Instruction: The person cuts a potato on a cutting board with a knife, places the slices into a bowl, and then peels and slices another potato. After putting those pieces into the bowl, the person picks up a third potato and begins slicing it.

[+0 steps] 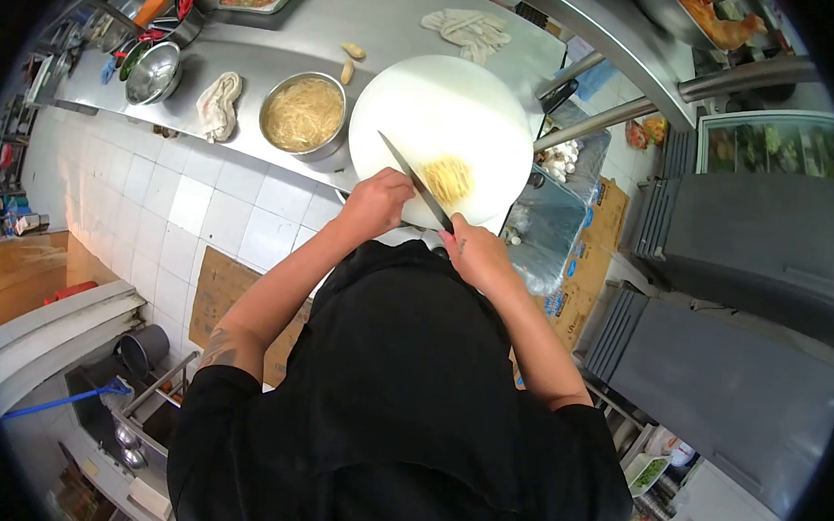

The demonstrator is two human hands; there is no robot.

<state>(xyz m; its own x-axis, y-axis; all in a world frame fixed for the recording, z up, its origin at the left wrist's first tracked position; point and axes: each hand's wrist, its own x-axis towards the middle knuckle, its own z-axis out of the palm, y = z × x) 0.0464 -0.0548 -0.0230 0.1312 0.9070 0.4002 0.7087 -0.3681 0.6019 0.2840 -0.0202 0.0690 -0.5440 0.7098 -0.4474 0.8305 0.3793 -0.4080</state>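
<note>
My right hand is closed around the handle of a kitchen knife, whose long dark blade slants up and left across the round white cutting board. A small heap of thin, pale-yellow strips lies on the board to the right of the blade. My left hand is at the board's near-left edge, its fingers curled together close beside the blade; whatever they may hold is hidden. To the left of the board stands a metal bowl with pale shreds in it.
Two small yellowish pieces lie behind the bowl on the steel counter. Cloths and an empty metal bowl are further left. Steel rails and a plastic-lined bin stand close on the right.
</note>
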